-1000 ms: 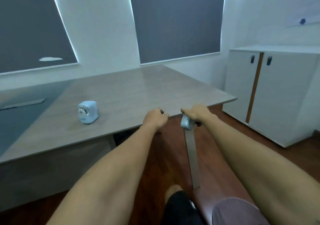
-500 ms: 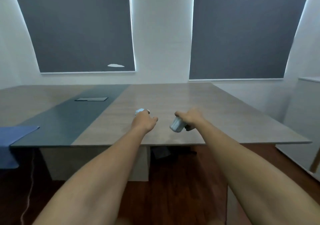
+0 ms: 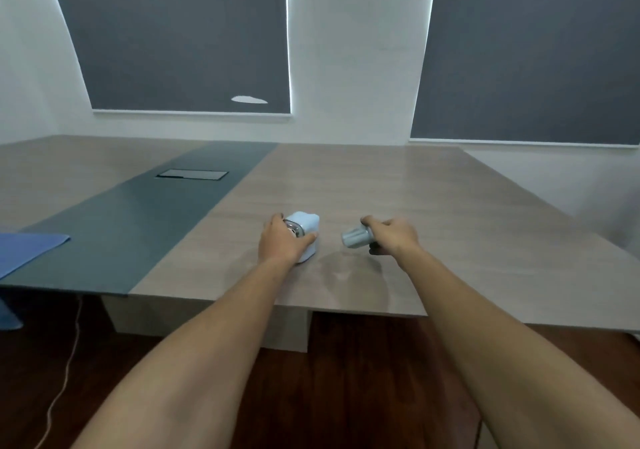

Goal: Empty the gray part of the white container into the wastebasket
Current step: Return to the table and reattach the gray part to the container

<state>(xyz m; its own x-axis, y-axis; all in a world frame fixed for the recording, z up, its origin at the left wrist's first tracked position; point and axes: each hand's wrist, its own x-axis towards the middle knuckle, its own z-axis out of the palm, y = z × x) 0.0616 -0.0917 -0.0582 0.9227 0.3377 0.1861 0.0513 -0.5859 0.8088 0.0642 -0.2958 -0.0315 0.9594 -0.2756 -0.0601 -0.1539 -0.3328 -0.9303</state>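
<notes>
On the wood-grain worktop (image 3: 433, 206), near its front edge, the white container (image 3: 306, 232) stands with the left hand (image 3: 282, 242) wrapped around its near side, grip closed on it. Just to its right, apart from it, the right hand (image 3: 393, 237) holds the gray part (image 3: 355, 236) in a closed grip above the surface, its open end tilted toward the container.

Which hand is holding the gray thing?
The right hand holds the gray part, lifted above the table. The left hand grips the white container instead.
</notes>
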